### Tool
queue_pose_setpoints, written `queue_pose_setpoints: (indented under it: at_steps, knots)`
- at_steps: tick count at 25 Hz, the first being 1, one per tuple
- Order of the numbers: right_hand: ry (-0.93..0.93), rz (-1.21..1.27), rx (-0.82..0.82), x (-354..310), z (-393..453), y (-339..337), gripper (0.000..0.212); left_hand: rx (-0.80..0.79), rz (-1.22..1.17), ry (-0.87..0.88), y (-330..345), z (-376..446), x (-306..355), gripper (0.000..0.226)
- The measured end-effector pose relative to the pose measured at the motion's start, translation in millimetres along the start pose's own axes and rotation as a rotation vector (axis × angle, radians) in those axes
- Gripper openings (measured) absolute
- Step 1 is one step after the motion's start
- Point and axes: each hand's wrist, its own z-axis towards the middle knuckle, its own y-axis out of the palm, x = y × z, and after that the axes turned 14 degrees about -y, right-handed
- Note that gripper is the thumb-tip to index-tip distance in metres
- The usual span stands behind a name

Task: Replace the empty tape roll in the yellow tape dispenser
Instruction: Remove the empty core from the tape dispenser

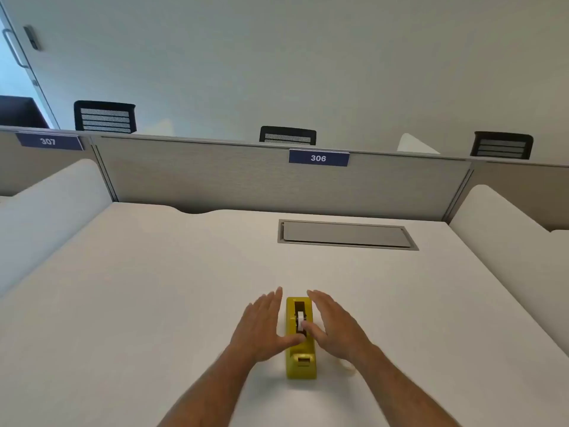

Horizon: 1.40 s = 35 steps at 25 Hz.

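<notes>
The yellow tape dispenser [301, 362] lies lengthwise on the white desk [154, 288], cutter end toward me. A white roll core [300, 319] sits in its slot. My left hand [261, 325] is on the dispenser's left side, fingers stretched flat, thumb resting on the top near the slot. My right hand [334, 323] is on the right side, fingers extended, thumb touching the white core. Under my right wrist a pale ring, perhaps a tape roll [348, 366], peeks out, mostly hidden.
A grey cable hatch [346, 234] is set in the desk behind the dispenser. A grey partition [246, 180] with the label 306 closes the far edge. White side dividers stand left [46, 217] and right [498, 229]. Black chair backs show beyond.
</notes>
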Motion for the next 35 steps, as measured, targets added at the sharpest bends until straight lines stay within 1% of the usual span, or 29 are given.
queue_pose_setpoints:
  at_steps: [2, 5, 10, 16, 20, 26, 31, 35]
  knots:
    - [0.012, 0.03, -0.007, 0, 3, 2, 0.069, -0.059, -0.073, -0.004, 1, -2, 5, 0.117]
    - [0.017, 0.016, -0.059, -2, 7, 5, 0.069, -0.101, -0.117, 0.001, 3, -4, 11, 0.118]
    - [0.027, 0.001, -0.075, -2, 13, 11, 0.064, -0.121, -0.113, 0.039, 5, -2, 9, 0.111]
    - [0.046, -0.018, -0.063, -3, 15, 10, 0.06, -0.142, -0.105, 0.012, 4, 2, 6, 0.11]
    - [0.049, -0.025, -0.071, -4, 16, 9, 0.052, -0.134, -0.089, 0.003, 5, 3, 6, 0.11]
    - [0.038, -0.013, -0.014, -5, 19, 7, 0.046, -0.111, -0.07, 0.01, 5, 4, 7, 0.11]
    - [-0.018, -0.015, 0.025, -3, 21, 5, 0.04, -0.11, -0.073, 0.004, 5, 6, 5, 0.111]
    - [-0.036, -0.01, 0.056, -1, 20, 7, 0.041, -0.111, -0.072, 0.006, 6, 7, 5, 0.111]
